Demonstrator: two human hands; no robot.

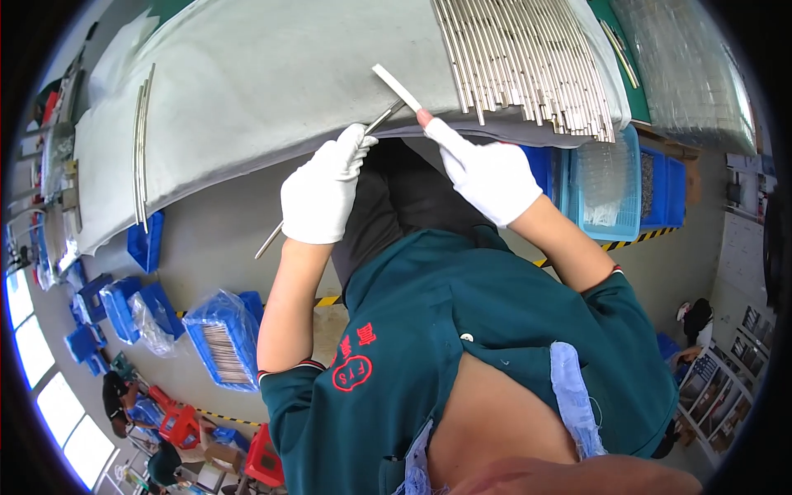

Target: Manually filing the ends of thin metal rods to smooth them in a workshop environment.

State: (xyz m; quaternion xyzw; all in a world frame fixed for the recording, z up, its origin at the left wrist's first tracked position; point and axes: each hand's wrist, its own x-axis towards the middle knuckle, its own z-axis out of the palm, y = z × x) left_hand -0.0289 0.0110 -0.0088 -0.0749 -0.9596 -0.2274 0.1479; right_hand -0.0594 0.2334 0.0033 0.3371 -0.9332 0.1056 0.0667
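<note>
A: What lies farthest left on the table (247, 91)?

B: A few thin metal rods (142, 140), side by side on the grey cloth that covers the table, well apart from both hands. Below them, on the floor, stand blue plastic bins (124, 305); one bin (223, 338) is wrapped in clear film and holds more rods.

A: And the left hand (320, 196)?

B: It wears a white glove and sits at the near edge of the table. Its fingers are clamped together around a long metal rod (381, 120), which runs slantwise through the fist: the lower end sticks out towards the floor on the left, the upper end points up and right over the cloth.

A: What meets that upper end?

B: A flat white bar (397, 87), tilted, lying against the tip of the rod. The right hand (488, 177), also gloved in white, is just beside it, with the forefinger stretched out and its tip touching the lower end of the bar. The other fingers are curled in.

A: Further right?

B: A big heap of metal rods (528, 58) on the far right of the table, and under its edge blue crates (615, 186) holding clear bags.
</note>
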